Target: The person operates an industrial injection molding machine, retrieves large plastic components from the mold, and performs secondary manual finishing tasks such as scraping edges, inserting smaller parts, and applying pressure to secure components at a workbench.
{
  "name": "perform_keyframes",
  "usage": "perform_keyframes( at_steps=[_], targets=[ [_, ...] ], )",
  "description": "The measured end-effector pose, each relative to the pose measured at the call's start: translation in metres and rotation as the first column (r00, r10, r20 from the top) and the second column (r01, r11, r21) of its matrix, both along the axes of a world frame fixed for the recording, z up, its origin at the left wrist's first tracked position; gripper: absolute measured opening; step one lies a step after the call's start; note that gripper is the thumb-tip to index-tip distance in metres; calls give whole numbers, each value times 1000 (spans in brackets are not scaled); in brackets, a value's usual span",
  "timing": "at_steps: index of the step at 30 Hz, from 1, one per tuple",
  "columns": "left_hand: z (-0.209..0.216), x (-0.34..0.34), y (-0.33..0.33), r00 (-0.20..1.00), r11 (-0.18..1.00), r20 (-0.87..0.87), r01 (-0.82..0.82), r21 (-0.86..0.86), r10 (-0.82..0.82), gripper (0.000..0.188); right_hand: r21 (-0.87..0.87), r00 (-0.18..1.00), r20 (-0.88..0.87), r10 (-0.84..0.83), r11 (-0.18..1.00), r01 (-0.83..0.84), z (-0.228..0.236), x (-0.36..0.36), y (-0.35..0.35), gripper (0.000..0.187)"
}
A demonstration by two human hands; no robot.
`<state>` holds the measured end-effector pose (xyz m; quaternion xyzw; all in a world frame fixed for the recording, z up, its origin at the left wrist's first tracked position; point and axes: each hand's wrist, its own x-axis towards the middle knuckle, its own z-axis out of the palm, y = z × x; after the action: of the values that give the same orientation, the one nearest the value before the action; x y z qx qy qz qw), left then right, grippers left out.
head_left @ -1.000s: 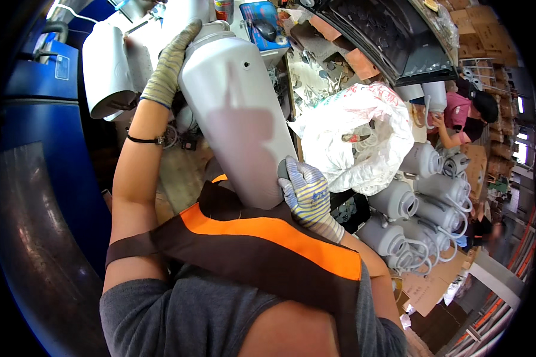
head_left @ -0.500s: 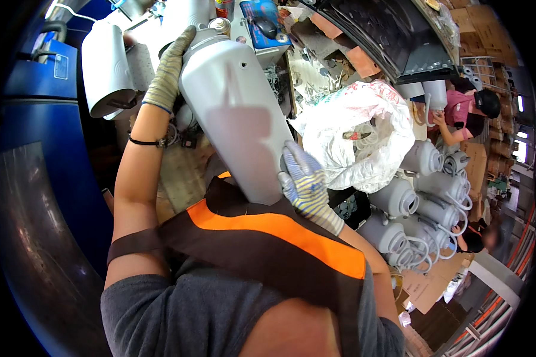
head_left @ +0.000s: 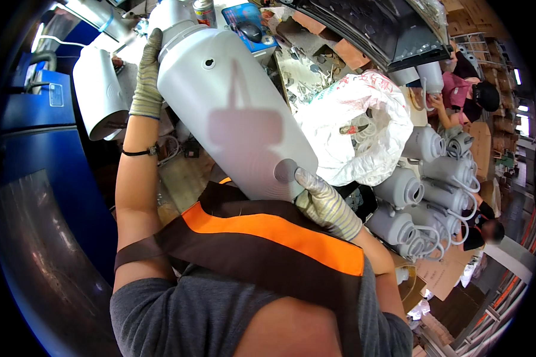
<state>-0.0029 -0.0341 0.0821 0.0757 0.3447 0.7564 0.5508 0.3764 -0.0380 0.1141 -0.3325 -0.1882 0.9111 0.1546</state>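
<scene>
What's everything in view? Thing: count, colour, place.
Large canister: 1, light grey, centre, between the hands
Hosed canisters: at least 6, grey, right
Open cylinder: 1, white, lying upper left
Plastic bag: 1, white and red, right of centre
Computer mouse: 1, black, on blue pad, top
Spray can: 1, silver and red, top
Tray: 1, black, upper right
Blocks: at least 2, salmon, near tray
Machine: 1, blue, left
Cardboard: several pieces, brown, right
Co-workers: 2, pink and dark clothing, right
Apron: 1, brown and orange, worn
Left hand: 1, pale striped glove, canister's neck end
Right hand: 1, pale striped glove, canister's base end
</scene>
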Motion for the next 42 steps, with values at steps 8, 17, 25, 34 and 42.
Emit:
perform_keyframes(
  at_steps=[8, 17, 25, 34, 42],
  targets=[
    [12, 5, 4, 989, 970, 23, 137, 201, -144, 57, -63, 962, 226, 151, 988, -140, 20, 2, -5, 42],
    [39, 2, 20, 985, 998, -162, 62, -14, -63, 55, 63, 935, 309, 173, 978, -201, -8, 43, 53, 37],
    [10, 1, 24, 923, 842, -301, 42, -538, -239, 48, 451, 451, 611, -651, 754, 478, -313, 142, 224, 9],
    [6, -17, 40, -403, 804, -827, 287, -521, -392, 46, 400, 511, 691, -511, 860, 318, -209, 89, 206, 12],
    [12, 27, 93, 151, 648, -630, 177, -741, -762, 31, 42, 726, 588, -357, 910, 413, -277, 163, 195, 12]
  ],
)
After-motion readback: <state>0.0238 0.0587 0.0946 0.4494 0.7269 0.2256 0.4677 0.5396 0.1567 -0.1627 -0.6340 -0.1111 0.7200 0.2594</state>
